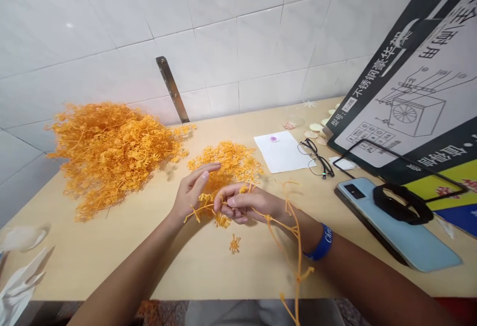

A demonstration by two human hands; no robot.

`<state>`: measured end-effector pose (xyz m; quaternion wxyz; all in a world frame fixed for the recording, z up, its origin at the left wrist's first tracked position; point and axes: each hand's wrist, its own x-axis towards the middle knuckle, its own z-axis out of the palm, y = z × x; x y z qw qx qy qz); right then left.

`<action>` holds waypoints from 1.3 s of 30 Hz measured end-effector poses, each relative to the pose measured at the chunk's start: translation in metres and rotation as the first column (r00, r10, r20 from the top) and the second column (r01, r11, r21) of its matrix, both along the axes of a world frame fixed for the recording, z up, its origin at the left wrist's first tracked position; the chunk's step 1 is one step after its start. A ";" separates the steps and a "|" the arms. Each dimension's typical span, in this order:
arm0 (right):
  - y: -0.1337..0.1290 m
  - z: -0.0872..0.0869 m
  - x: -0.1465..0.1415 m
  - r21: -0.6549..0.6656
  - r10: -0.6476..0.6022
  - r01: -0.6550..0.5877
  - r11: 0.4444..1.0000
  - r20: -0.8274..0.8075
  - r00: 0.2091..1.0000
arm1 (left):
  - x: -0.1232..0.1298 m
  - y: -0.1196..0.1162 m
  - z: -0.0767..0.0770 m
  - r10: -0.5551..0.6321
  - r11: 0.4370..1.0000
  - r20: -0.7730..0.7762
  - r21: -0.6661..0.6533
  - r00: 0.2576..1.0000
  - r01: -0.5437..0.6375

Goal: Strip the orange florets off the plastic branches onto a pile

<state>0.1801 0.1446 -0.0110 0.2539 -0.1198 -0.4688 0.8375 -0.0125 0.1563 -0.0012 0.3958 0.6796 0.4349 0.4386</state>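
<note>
Holding stem [299, 255], right grip [254, 201] curled

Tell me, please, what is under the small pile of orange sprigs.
Light wood-coloured tabletop shows around the pile of orange sprigs; whatever lies directly beneath is covered. The left hand and right hand also hide part of it.

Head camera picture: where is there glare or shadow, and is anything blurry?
Head view: two small glints on the glossy white wall tiles, upper left; head view: soft shadow beside the person's left forearm on the pale wood-toned table; head view: the whitish rounded item at the left edge looks blurred, too unclear to identify.
</note>
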 end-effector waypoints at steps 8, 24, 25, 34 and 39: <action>-0.007 0.007 -0.004 0.003 0.173 -0.187 0.982 0.367 0.914 | 0.010 -0.020 0.012 -0.472 0.812 0.102 -0.337 0.876 0.477; -0.001 0.002 -0.003 0.223 0.099 -0.163 0.961 0.273 0.957 | 0.014 -0.011 0.008 -0.203 0.953 0.151 -0.194 0.967 0.230; -0.001 0.000 -0.003 0.228 0.058 -0.124 0.966 0.278 0.959 | 0.013 -0.010 0.006 -0.171 0.965 0.154 -0.172 0.973 0.197; -0.001 -0.014 -0.010 0.521 -0.535 0.324 0.790 0.327 0.779 | 0.013 -0.010 0.002 -0.206 0.978 0.081 0.000 0.975 0.207; -0.007 -0.003 -0.011 0.549 -0.667 0.444 0.708 0.314 0.676 | 0.015 -0.014 0.003 -0.258 0.964 0.122 -0.037 0.958 0.265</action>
